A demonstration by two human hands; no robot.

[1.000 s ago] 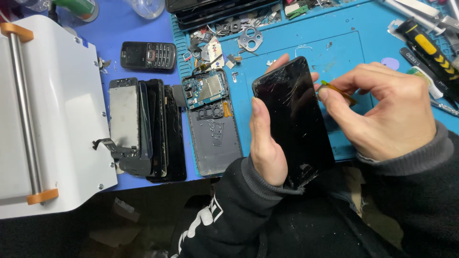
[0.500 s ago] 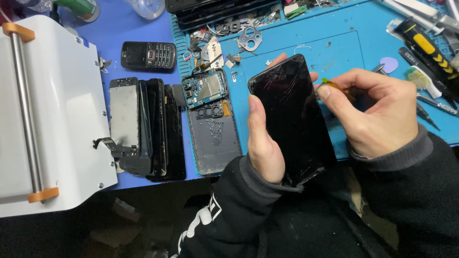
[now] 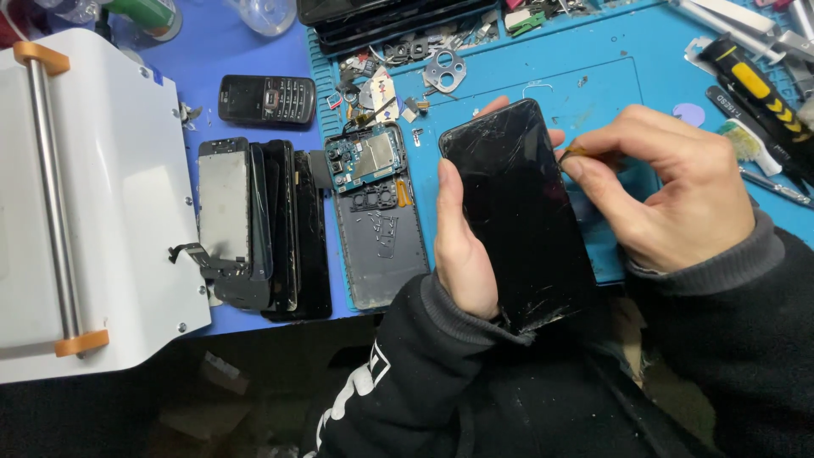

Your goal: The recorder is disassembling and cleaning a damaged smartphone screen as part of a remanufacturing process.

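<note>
My left hand [image 3: 462,246] grips a black smartphone [image 3: 521,212] with a cracked screen, holding it tilted above the blue work mat [image 3: 610,93]. My right hand [image 3: 670,191] pinches a small thin pick [image 3: 575,154] against the phone's right edge near the top. The pick is mostly hidden between my fingertips. Dark sleeves cover both forearms.
An opened phone frame with an exposed circuit board [image 3: 377,212] lies left of the held phone. A stack of dark screens [image 3: 259,229] sits beside it, and a small keypad phone [image 3: 267,100] behind. A white machine with orange-ended rod [image 3: 76,203] stands at left. Tools [image 3: 755,89] lie at right.
The phone and both hands have shifted slightly; my right hand moved in closer to the phone's right edge with the pick.
</note>
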